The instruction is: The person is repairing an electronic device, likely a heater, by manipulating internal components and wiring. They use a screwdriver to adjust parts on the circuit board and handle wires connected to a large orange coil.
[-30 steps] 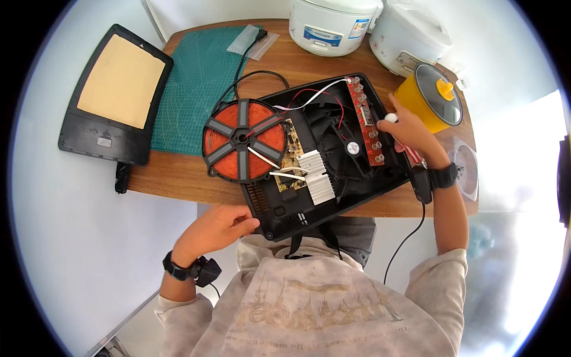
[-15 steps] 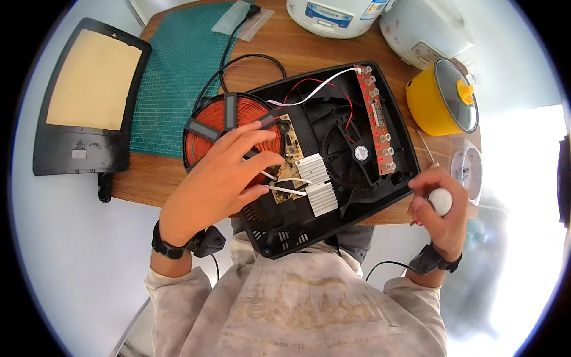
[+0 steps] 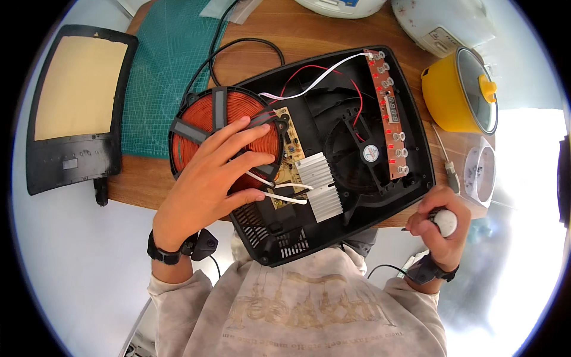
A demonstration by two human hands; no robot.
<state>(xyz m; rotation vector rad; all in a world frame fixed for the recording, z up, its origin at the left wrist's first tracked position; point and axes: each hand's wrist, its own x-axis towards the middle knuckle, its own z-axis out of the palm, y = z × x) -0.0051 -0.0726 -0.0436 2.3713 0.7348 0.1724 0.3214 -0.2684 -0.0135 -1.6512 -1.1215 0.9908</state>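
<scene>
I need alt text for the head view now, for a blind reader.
A left hand spreads over a copper coil overlapping an open black casing; the right hand, near the casing, grips a white-ended object. Inside are a silver heatsink and a red board.

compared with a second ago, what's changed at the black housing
The left hand moved from the black housing's near left corner up over the orange coil, fingers spread. The right hand came back toward the person, from beside the red circuit board to the near right corner, keeping hold of the white-knobbed tool. Coil and board stay in the housing.
</scene>
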